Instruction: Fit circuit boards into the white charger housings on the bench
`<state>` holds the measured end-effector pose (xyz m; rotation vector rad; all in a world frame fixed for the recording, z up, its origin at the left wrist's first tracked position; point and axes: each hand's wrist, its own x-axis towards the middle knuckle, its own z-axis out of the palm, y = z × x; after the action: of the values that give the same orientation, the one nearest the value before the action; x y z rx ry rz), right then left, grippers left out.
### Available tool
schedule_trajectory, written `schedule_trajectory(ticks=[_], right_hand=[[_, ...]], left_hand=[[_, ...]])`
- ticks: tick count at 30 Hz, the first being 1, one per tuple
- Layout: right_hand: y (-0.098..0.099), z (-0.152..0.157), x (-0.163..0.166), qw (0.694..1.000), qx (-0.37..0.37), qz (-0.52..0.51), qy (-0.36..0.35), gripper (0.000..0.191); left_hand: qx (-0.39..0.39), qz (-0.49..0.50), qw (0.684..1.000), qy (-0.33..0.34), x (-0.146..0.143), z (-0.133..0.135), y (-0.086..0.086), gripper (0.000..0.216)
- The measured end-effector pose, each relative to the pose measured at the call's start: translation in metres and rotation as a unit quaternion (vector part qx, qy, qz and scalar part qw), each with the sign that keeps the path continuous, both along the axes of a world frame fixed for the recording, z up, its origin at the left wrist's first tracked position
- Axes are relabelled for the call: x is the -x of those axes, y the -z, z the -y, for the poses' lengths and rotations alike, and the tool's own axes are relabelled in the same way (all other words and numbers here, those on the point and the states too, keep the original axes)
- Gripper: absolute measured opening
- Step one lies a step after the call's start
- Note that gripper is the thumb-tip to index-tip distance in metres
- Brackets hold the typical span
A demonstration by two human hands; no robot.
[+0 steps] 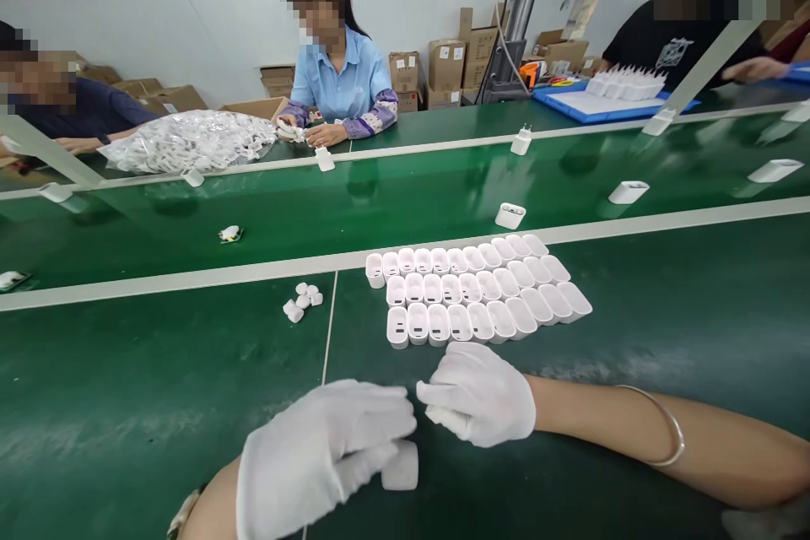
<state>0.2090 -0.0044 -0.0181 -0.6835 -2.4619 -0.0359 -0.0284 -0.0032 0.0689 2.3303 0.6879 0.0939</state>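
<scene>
My left hand point(329, 447), in a white glove, is low in the middle, its fingers pointing right. Its thumb lies against a white charger housing point(401, 467), whose left part the glove hides; I take it as gripped. Just to the right, my white-gloved right hand point(477, 394) has its fingers curled and thumb and forefinger pinched together, pointing left. Whatever is in that pinch is too small or hidden. Beyond it stand three rows of white open-topped housings point(459, 322), some showing dark slots inside. A small pile of white pieces point(304, 301) lies to the left.
A green conveyor belt point(418, 211) between pale rails crosses behind the rows, carrying scattered white housings point(510, 215) and a small circuit board point(231, 234). Co-workers sit opposite, one in a blue shirt point(342, 72). There are a bag of white parts point(190, 139) and a blue tray point(569, 105).
</scene>
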Motion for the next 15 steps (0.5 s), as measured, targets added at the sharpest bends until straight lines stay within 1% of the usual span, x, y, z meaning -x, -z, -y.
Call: schedule_trajectory(ticks=[2, 3, 5, 6, 8, 11, 12, 13, 14, 15], right_hand=[[-0.001, -0.001, 0.000, 1.000, 0.004, 0.008, 0.000, 0.016], [-0.002, -0.001, 0.000, 1.000, 0.005, 0.011, 0.000, 0.017], [-0.002, -0.002, 0.001, 1.000, 0.003, 0.010, -0.001, 0.019], [-0.001, -0.002, 0.001, 1.000, -0.001, 0.006, -0.001, 0.020], [0.001, -0.002, 0.002, 1.000, -0.008, -0.002, 0.007, 0.020], [0.003, -0.001, 0.002, 1.000, -0.015, -0.006, 0.016, 0.020], [0.003, -0.001, 0.002, 1.000, -0.016, -0.004, 0.015, 0.020], [0.003, -0.001, 0.002, 1.000, -0.015, -0.001, 0.013, 0.020], [0.002, 0.000, 0.002, 1.000, -0.014, 0.002, 0.011, 0.021], [0.001, 0.000, 0.002, 1.000, -0.011, 0.006, 0.008, 0.022]], left_hand=[[-0.044, -0.007, 0.999, -0.025, 0.002, -0.001, 0.006, 0.024], [-0.046, -0.018, 0.999, -0.019, 0.000, -0.001, 0.009, 0.022], [-0.028, -0.074, 0.997, 0.016, -0.009, 0.003, 0.013, 0.013], [-0.025, -0.109, 0.993, 0.035, -0.016, 0.007, 0.014, 0.015], [-0.056, -0.190, 0.978, 0.069, -0.031, 0.016, 0.015, 0.024], [-0.107, -0.308, 0.940, 0.099, -0.042, 0.027, 0.011, 0.025], [-0.110, -0.326, 0.934, 0.097, -0.040, 0.029, 0.009, 0.022], [-0.113, -0.327, 0.935, 0.082, -0.034, 0.030, 0.008, 0.019], [-0.118, -0.303, 0.944, 0.057, -0.026, 0.031, 0.007, 0.018], [-0.132, -0.270, 0.953, 0.020, -0.016, 0.031, 0.007, 0.022]])
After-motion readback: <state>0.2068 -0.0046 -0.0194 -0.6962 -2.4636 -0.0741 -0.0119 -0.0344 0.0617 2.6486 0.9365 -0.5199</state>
